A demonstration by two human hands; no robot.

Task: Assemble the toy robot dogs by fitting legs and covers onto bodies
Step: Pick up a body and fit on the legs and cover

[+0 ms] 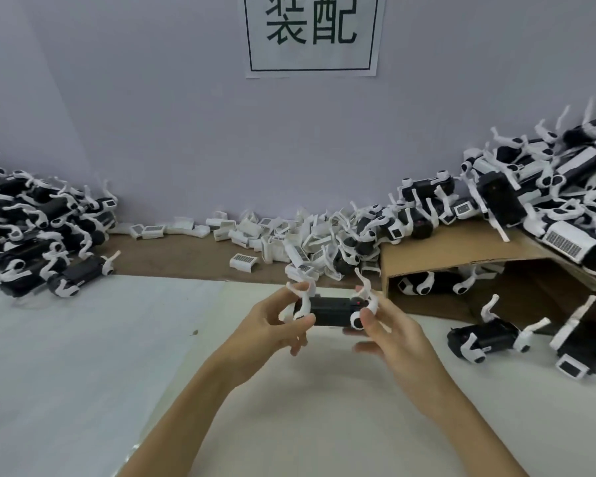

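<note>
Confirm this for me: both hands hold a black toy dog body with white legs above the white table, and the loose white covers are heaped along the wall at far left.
Not quite. The head view shows the left hand and right hand holding the black body, but the loose white covers are heaped along the wall at centre; far left lies a pile of legged bodies.

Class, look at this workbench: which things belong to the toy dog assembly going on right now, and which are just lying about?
In use:
- black toy dog body with white legs, gripped by left hand and right hand
- loose white plastic covers, heaped by the wall

Lying about:
- brown cardboard box on its side
- paper wall sign with black characters
- small brown scrap on the white table
</note>
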